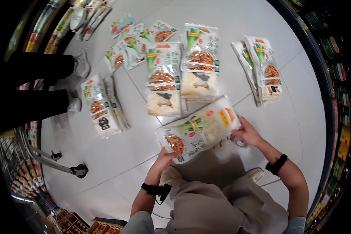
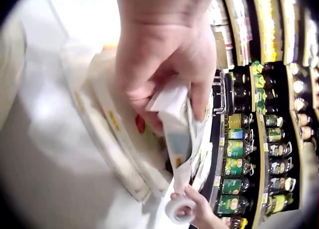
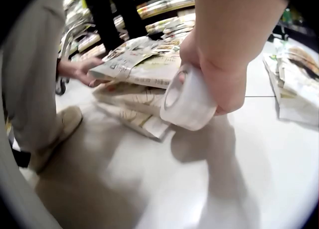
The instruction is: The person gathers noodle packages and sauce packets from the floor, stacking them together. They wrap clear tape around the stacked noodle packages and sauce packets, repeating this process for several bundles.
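Observation:
A white noodle package [image 1: 206, 134] with a scallion and noodle-bowl picture lies slantwise in front of my knees, lifted at its left end. My left hand [image 1: 164, 160] grips that left end, thumb on top, fingers underneath. At the other end my right hand [image 1: 249, 132] holds a roll of clear tape [image 3: 192, 102] against the package edge. In the right wrist view more flat packs [image 3: 129, 102] lie under the top one. The left wrist view shows the tape roll [image 2: 179, 210] below the held package edge.
Two stacks of similar packages [image 1: 201, 84] [image 1: 163, 101] lie just ahead on the tiled floor. Other packs sit at the right [image 1: 267, 70] and left [image 1: 101, 109], with loose sachets [image 1: 132, 45] beyond. A person's dark-trousered legs [image 1: 46, 70], a cart wheel [image 1: 79, 171] and bottle shelves [image 2: 239, 159] border the area.

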A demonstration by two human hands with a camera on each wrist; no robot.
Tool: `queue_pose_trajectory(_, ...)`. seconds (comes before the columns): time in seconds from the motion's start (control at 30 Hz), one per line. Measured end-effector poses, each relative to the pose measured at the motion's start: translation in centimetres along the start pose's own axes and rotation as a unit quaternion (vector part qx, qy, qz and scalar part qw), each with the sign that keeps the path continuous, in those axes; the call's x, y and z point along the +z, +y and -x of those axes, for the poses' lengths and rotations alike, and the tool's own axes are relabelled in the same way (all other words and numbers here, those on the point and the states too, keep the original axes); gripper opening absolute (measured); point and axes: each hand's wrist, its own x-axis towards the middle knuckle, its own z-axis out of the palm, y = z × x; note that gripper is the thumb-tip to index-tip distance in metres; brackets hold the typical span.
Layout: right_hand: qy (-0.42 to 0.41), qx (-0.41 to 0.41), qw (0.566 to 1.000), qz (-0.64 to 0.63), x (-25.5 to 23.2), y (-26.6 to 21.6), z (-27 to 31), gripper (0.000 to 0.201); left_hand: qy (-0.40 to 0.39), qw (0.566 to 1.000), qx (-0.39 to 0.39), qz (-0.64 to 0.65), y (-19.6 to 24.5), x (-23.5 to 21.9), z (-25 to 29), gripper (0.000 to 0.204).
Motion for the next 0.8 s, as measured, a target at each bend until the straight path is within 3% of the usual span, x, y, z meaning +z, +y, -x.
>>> queue_pose_trajectory(0.03,0.0,0.025,0.999,-0.031,0.0,-0.3,0.3,0.036,-0.023,0.981,0.019,-0.192,1.2,-1.0,-0.2,0.04)
queue_pose_trajectory(0.07,-0.012,0.012,1.0,-0.025,0.2,-1.0,0.4,0.036,-0.01,0.981,0.032,-0.193,2.3,-2.9,-0.6,0.04)
queue_pose_trajectory(0.13,0.043,0.019,0.995,0.092,0.2,-2.3,0.7,0.027,0.013,0.872,-0.056,-0.486,5.1,-7.1,-1.3,0.024)
queue_pose_trajectory(0.2,0.063,0.006,0.994,0.091,0.3,-1.9,-0.2,0.026,0.13,0.909,0.088,-0.385,11.1,-7.3,-2.7,0.024)
queue_pose_trajectory(0.23,0.08,-0.001,0.992,0.093,0.4,-1.4,-0.4,0.025,0.194,0.889,0.198,-0.365,14.1,-7.0,-4.3,0.024)
queue_pose_trajectory(0.33,0.099,-0.006,0.995,0.017,0.7,-0.3,-0.6,0.025,0.262,0.908,0.267,-0.19,21.7,-7.2,-11.8,0.024)
queue_pose_trajectory(0.37,0.102,-0.008,0.995,0.016,0.7,-0.3,-0.7,0.025,0.218,0.94,0.24,-0.103,23.6,-7.8,-14.4,0.028)
queue_pose_trajectory(0.4,0.095,0.001,0.995,0.017,0.7,-0.4,-0.9,0.027,0.211,0.941,0.244,-0.104,24.7,-8.2,-16.8,0.028)
queue_pose_trajectory(0.57,0.119,0.018,0.993,0.014,1.2,-1.4,-0.8,0.03,0.183,0.976,0.119,0.008,27.3,-8.0,-26.7,0.032)
queue_pose_trajectory(0.6,0.113,0.022,0.993,-0.033,1.4,-1.2,-0.6,0.03,0.222,0.959,0.129,-0.118,27.5,-8.0,-27.4,0.025)
queue_pose_trajectory(0.63,0.112,0.03,0.99,-0.085,1.7,-1.4,-0.3,0.031,0.215,0.954,0.158,-0.136,27.4,-9.8,-30.4,0.019)
queue_pose_trajectory(0.67,0.117,0.035,0.981,-0.153,2.0,-0.9,-0.2,0.034,0.238,0.93,0.214,-0.182,27.4,-9.2,-30.0,0.013)
queue_pose_trajectory(0.7,0.112,0.032,0.97,-0.211,2.3,-0.8,0.1,0.034,0.251,0.914,0.305,-0.094,26.9,-9.7,-30.9,0.011)
queue_pose_trajectory(0.73,0.118,0.045,0.968,-0.219,2.6,-0.7,0.4,0.034,0.298,0.852,0.399,-0.159,27.0,-11.0,-30.3,0.009)
queue_pose_trajectory(0.77,0.119,0.055,0.959,-0.253,2.8,-0.7,0.5,0.036,0.295,0.852,0.427,-0.065,26.5,-7.4,-25.9,0.011)
queue_pose_trajectory(0.8,0.119,0.061,0.949,-0.287,2.7,-0.7,0.2,0.037,0.301,0.833,0.461,-0.055,26.5,-7.0,-23.3,0.011)
